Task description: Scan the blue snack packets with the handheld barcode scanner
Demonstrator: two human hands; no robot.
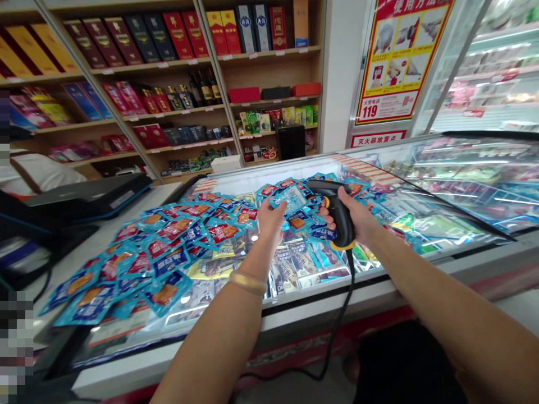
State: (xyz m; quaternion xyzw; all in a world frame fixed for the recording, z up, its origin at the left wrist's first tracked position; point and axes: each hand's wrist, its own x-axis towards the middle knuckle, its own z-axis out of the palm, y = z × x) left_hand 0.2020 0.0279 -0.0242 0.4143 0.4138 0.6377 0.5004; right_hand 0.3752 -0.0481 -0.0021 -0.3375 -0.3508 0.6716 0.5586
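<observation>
Closest in, the right forearm crosses the lower right corner, and the right hand is clenched round the grip of a black scanner with yellow trim. Its cable hangs down in front of the chest freezer. The scanner's head sits just beside a small blue packet, which the left hand pinches by its lower edge between thumb and fingers and holds up above the freezer. A pale bracelet circles the left wrist.

On the freezer's glass lid lies a wide spread of like packets – blue with red and orange panels, overlapping one another. Through the glass, inside the chest, wrapped frozen goods lie in rows under the cabinet lights; their labels are too small to read.

Behind, wooden shelves hold upright gift boxes in red, yellow and dark blue, with dark bottles on the shelf below.
</observation>
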